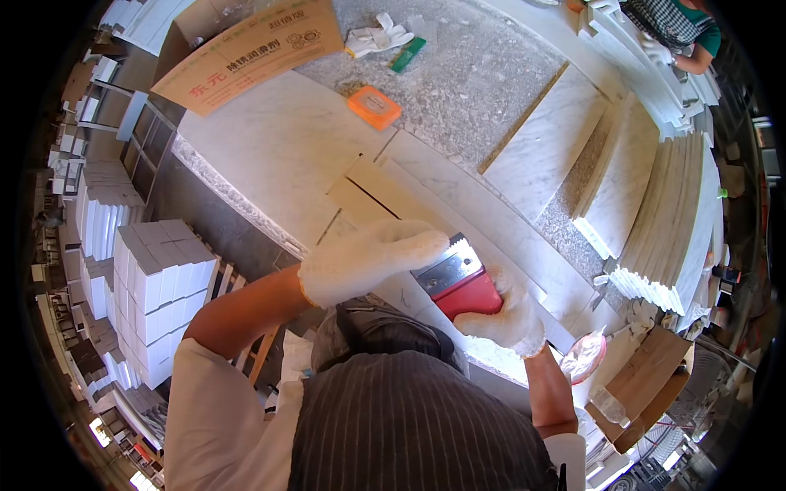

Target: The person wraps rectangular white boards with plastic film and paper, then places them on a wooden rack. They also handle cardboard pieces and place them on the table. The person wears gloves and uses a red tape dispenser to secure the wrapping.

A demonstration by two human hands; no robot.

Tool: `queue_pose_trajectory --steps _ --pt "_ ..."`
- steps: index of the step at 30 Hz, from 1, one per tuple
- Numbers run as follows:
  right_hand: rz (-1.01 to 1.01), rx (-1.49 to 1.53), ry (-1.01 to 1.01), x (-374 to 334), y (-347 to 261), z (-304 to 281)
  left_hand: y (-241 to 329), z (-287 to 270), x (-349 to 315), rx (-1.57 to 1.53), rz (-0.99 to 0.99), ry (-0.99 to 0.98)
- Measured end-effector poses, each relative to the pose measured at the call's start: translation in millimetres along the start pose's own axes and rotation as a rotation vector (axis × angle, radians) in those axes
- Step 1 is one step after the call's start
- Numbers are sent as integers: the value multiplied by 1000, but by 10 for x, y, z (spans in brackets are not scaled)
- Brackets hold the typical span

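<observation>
Red-handled scraper (460, 284) is above the pale marbled slabs (254, 151), its handle grasped in your gloved right hand (508, 315). Your gloved left hand (368, 258) stretches its fingers to the blade; whether it grips anything, I cannot tell. Farther out lie an orange container (375, 107), a green block (407, 54) and white gloves (379, 38) near a cardboard box (254, 57).

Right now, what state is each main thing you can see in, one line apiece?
Left hand: gloved, fingers extended beside the red scraper; contact unclear.
Right hand: gloved, closed around the scraper.
Red scraper: held, metal blade exposed.
White spare gloves: unworn, lying crumpled.
Orange case: lying flat; whether shut, unclear.
Green block: lying flat.
Upper-left cardboard box: open.
Lower-right cardboard box: open.
</observation>
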State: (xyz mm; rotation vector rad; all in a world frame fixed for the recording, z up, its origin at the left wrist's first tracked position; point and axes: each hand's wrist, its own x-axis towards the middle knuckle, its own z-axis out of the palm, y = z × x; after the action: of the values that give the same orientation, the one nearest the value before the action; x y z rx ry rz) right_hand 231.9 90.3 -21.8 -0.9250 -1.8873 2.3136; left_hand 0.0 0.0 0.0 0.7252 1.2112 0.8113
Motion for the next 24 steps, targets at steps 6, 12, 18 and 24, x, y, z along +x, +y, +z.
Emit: queue_pose_trajectory --steps 6,12,18,24 --pt "-32 -51 25 -1 47 25 17 30 17 122 -103 128" --pt "56 -217 34 17 -113 -29 -129 -64 -25 35 59 556" --pt "32 -209 87 189 -238 24 -439 -1391 80 183 132 906" --pt "112 -272 94 337 -294 183 -1662 -1778 390 -8 299 721"
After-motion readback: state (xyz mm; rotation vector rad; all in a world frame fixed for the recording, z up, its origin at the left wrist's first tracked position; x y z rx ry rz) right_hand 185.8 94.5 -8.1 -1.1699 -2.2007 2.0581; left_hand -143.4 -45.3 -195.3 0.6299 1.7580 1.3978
